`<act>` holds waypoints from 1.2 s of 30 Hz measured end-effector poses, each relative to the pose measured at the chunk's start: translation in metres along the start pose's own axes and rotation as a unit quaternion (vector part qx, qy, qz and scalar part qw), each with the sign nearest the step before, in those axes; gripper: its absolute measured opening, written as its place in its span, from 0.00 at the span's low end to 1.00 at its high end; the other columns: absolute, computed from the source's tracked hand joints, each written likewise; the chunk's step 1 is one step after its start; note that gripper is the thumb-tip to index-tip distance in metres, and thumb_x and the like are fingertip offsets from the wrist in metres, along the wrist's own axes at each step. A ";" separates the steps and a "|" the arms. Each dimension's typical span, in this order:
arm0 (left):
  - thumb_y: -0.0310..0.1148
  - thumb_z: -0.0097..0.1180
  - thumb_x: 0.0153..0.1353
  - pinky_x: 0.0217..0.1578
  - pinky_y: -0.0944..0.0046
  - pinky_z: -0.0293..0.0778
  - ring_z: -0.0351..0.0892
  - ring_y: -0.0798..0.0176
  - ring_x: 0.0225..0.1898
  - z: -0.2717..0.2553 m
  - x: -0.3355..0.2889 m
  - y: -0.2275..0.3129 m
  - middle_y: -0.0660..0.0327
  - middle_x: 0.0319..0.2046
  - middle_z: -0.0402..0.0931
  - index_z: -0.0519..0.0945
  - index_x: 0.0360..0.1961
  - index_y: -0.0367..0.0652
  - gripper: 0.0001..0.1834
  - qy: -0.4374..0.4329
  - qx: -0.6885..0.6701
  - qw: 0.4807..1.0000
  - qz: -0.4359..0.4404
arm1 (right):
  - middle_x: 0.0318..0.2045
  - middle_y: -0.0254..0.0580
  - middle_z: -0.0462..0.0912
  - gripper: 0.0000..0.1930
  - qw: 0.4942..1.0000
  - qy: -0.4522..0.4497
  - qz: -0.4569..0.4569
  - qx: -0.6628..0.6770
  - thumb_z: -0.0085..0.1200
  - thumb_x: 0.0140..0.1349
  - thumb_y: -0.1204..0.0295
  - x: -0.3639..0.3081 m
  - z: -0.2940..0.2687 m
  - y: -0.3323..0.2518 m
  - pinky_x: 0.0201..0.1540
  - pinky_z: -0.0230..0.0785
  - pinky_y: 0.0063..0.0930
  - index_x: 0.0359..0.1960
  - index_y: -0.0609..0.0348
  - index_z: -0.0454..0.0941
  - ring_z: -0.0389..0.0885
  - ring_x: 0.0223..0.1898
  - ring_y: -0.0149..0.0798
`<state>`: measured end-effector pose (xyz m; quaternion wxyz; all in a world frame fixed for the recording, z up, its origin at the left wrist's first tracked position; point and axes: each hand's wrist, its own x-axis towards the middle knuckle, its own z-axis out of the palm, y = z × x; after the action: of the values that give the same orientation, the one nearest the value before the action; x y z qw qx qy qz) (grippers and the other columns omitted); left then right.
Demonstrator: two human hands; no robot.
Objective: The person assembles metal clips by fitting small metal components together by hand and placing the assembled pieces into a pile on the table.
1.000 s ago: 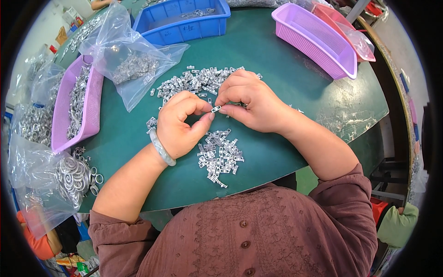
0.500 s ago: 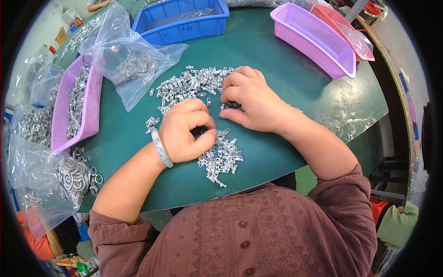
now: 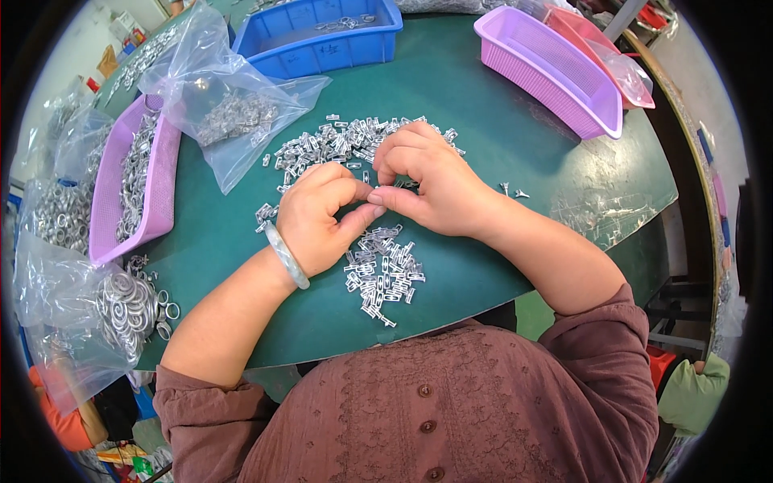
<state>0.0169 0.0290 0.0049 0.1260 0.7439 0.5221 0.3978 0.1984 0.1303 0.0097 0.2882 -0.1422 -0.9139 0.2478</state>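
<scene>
My left hand (image 3: 322,217), with a pale bangle (image 3: 287,256) at its wrist, is closed in a pinch. Its fingertips meet those of my right hand (image 3: 427,181), which is pinched too. Whatever lies between the fingers is too small and covered to make out. Beyond both hands spreads a heap of small silver metal pieces (image 3: 342,141), rectangular with slots, partly hidden by my right hand. A second, smaller pile of such pieces (image 3: 386,278) lies nearer me, just below the fingertips. To the right of my right hand sit two small loose metal bits (image 3: 513,191).
On the green table (image 3: 435,72), a purple basket (image 3: 167,181) of metal parts and a clear bag (image 3: 233,157) stand left. Metal rings (image 3: 129,310) spill from another bag. A blue bin (image 3: 322,60) stands at the back, another purple basket (image 3: 547,92) and a red tray (image 3: 640,95) back right.
My right hand has moved left and slightly toward me, from the far heap to my left hand, and their fingertips now meet. The two loose bits by my right wrist have come into view.
</scene>
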 end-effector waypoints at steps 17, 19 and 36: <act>0.24 0.66 0.49 0.27 0.62 0.69 0.74 0.59 0.25 -0.002 0.001 0.002 0.60 0.24 0.74 0.81 0.27 0.39 0.05 0.041 -0.048 0.997 0.034 | 0.35 0.39 0.79 0.05 0.995 0.007 -0.062 0.073 0.61 0.53 0.76 0.001 -0.009 0.002 0.50 0.67 0.37 0.29 0.58 0.77 0.73 0.44 0.46; 0.24 0.66 0.49 0.27 0.62 0.69 0.74 0.60 0.25 -0.001 0.000 0.001 0.60 0.24 0.74 0.81 0.27 0.39 0.05 0.039 -0.055 0.998 0.021 | 0.36 0.39 0.79 0.06 0.996 0.006 -0.068 0.062 0.62 0.51 0.76 0.001 -0.009 0.001 0.50 0.67 0.37 0.29 0.58 0.77 0.73 0.44 0.47; 0.27 0.66 0.48 0.31 0.60 0.71 0.75 0.57 0.29 -0.002 -0.003 -0.004 0.60 0.26 0.75 0.83 0.27 0.41 0.05 0.009 -0.033 0.999 0.042 | 0.46 0.39 0.77 0.05 0.991 -0.053 -0.016 -0.118 0.59 0.53 0.79 -0.005 -0.019 0.006 0.58 0.62 0.40 0.32 0.60 0.81 0.70 0.54 0.47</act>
<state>0.0124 0.0272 0.0023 0.1290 0.7570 0.4782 0.4262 0.2144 0.1406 0.0174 0.2248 -0.1469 -0.9529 0.1408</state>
